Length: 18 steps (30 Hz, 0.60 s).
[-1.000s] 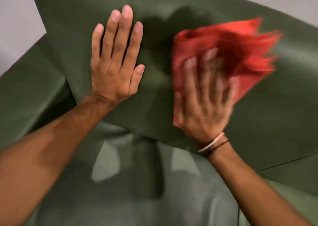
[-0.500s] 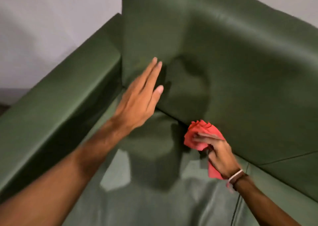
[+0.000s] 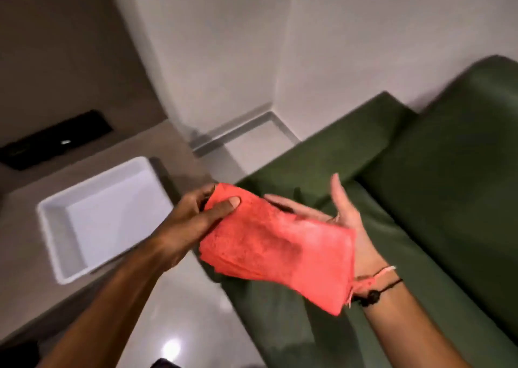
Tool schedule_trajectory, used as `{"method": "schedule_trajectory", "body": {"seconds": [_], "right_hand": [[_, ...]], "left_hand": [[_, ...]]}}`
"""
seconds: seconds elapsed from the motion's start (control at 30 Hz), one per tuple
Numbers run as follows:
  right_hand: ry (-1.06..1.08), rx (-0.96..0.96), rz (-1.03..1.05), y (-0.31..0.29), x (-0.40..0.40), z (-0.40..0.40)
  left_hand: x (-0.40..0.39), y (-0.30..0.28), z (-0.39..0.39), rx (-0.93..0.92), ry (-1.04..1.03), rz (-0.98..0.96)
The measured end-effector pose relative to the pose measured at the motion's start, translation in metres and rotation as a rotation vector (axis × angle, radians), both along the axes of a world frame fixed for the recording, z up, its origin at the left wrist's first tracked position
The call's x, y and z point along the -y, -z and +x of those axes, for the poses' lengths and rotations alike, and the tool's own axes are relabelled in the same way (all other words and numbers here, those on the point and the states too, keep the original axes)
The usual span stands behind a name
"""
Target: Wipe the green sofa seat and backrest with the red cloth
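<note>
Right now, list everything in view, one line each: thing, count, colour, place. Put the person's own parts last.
cloth: one, red, folded, held between both hands above the sofa's edge
sofa: one, dark green, right side of view
tray: one, white, empty, on the grey surface at left
black panel: one, set in the wall above the tray
floor: pale, glossy, bottom centre
wristbands: pink and black, on the right wrist
left hand: pinching the cloth's far end, thumb on top
right hand: open, palm up under the cloth
</note>
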State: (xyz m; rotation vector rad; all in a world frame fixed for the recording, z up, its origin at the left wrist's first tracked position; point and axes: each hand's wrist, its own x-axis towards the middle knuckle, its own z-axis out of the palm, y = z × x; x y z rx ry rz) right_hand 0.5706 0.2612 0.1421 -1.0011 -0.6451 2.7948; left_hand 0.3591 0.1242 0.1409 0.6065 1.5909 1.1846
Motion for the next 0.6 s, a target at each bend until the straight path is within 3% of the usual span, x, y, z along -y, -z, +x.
{"method": "schedule_trajectory", "body": {"seconds": [0.1, 0.23, 0.3, 0.47, 0.6], "right_hand": [[-0.150, 0.000, 0.116, -0.005, 0.031, -0.084], [-0.291, 0.212, 0.696, 0.018, 0.077, -0.207], [-0.299, 0.326, 0.861, 0.036, 0.096, -0.262], [-0.408, 0.486, 0.957, 0.107, 0.111, -0.356], [-0.544, 0.556, 0.984, 0.136, 0.096, -0.387]], "left_hand": [[0.068, 0.002, -0.086, 0.002, -0.233, 0.028], [0.154, 0.022, -0.175, 0.040, -0.397, -0.030], [0.179, 0.047, -0.211, 0.038, -0.480, -0.072], [0.179, 0.127, -0.270, -0.094, -0.540, -0.265], [0.172, 0.162, -0.280, -0.155, -0.507, -0.464]]}}
